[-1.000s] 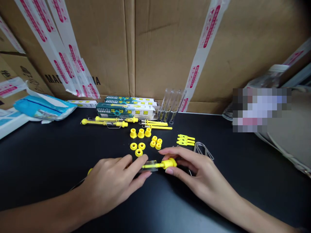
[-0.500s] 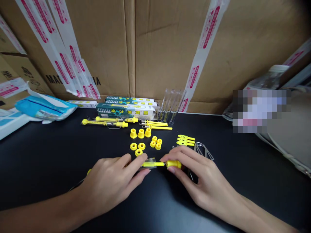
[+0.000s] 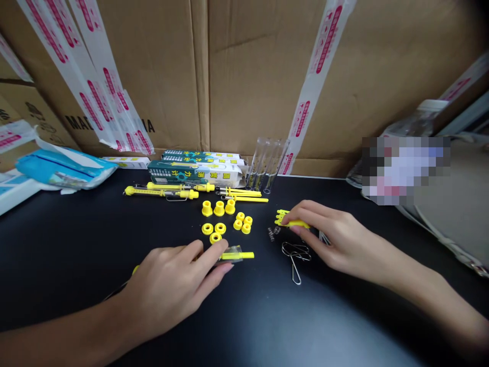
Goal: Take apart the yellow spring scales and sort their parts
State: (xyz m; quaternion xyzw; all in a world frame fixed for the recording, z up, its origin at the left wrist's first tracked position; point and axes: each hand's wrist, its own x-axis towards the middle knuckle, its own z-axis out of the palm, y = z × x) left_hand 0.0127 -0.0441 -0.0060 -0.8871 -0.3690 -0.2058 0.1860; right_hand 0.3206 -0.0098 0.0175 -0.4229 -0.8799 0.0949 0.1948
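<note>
My left hand (image 3: 173, 285) lies on the black table, fingers closed round a clear tube (image 3: 232, 253) with a yellow rod (image 3: 242, 255) sticking out of its right end. My right hand (image 3: 336, 237) has reached back to the small yellow clips (image 3: 284, 218) and pinches one of them between thumb and fingers. Wire hooks (image 3: 296, 255) and a small spring (image 3: 273, 232) lie just left of and below that hand. Yellow caps (image 3: 218, 208), rings (image 3: 214, 230) and small beads (image 3: 242, 223) sit in groups beyond my left hand.
Assembled yellow spring scales (image 3: 164, 192), green boxes (image 3: 194, 173) and clear tubes (image 3: 267, 164) lie at the back against cardboard cartons (image 3: 252, 71). A blue packet (image 3: 64, 171) is at the left. A bag and paper (image 3: 451, 214) fill the right side.
My right hand let go of the yellow end piece at the rod, moved back and right to the yellow clips and pinched one. The wire hooks now show. My left hand stayed put.
</note>
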